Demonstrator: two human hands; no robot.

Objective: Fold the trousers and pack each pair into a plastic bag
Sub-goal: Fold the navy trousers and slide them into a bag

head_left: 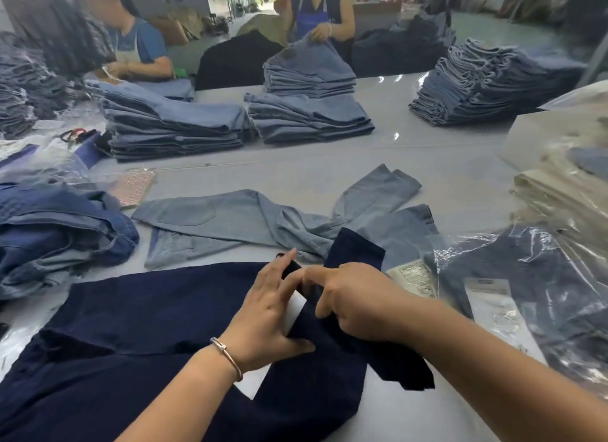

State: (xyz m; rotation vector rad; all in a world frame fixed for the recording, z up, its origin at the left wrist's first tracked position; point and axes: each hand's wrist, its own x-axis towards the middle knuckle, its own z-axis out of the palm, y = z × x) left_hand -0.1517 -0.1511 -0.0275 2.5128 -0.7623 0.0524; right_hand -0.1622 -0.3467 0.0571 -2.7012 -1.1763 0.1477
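Dark navy trousers [148, 316] lie spread across the near part of the table, legs running toward the right. My left hand [266, 313] rests flat on the cloth, fingers straight, with a bracelet on the wrist. My right hand [355, 303] grips a bunched fold of a navy leg, its forefinger pointing left toward the left hand's fingers. A pair of light blue trousers [250, 221] lies unfolded just beyond. On the right, dark trousers sit packed in a clear plastic bag [543, 287].
Stacks of folded jeans [174, 129] [309, 116] [487, 83] stand across the far table. A loose denim heap [59, 231] lies at the left, bagged beige trousers [559, 178] at the right. Two people [138, 46] [319, 17] work at the far side.
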